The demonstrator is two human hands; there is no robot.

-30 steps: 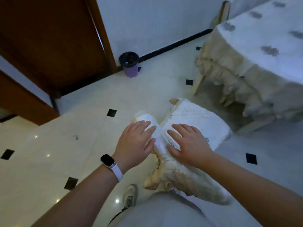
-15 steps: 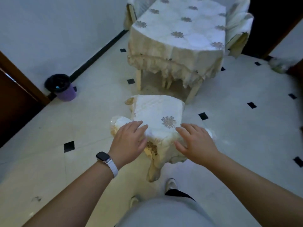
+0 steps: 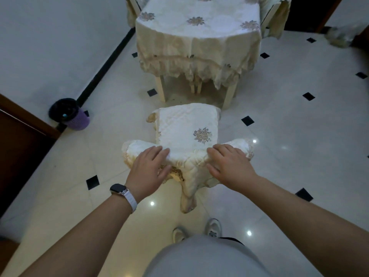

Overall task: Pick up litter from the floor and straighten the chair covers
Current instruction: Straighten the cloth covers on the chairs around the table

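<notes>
In the head view, 1 chair is standing right in front of the person, wearing 1 cream chair cover [image 3: 185, 124] with 1 embroidered flower [image 3: 202, 135] showing on the quilted seat. The chair is sitting on the pale tiled floor [image 3: 299, 136] between the person's feet and 1 table, whose long tablecloth [image 3: 199, 37] is hanging down over its legs. The seat is pointing away from the person, toward the table, and the backrest is sitting nearest the person. The padded top of the backrest is running left to right, with its 2 ends flaring out past the seat, and 1 loose flap of the cover is hanging down the back toward the floor.

2 more covered chairs are standing at the table's far end, 1 on the left [image 3: 130, 11] and 1 on the right [image 3: 276, 15]. 1 purple bin [image 3: 73, 116] with a dark liner is standing by the wall on the left, well apart from the chair.

Both hands are lying on the top of the backrest. The left hand [image 3: 148, 168], with 1 watch [image 3: 118, 189] on its wrist, is pressing palm down on the left part, fingers straight and close together, thumb lying against the rear fold. The right hand [image 3: 229, 166] is resting palm down on the right part, fingers straight and slightly spread. Neither hand is pinching the fabric. 2 pale shoes [image 3: 214, 226] are showing below the hanging flap
</notes>
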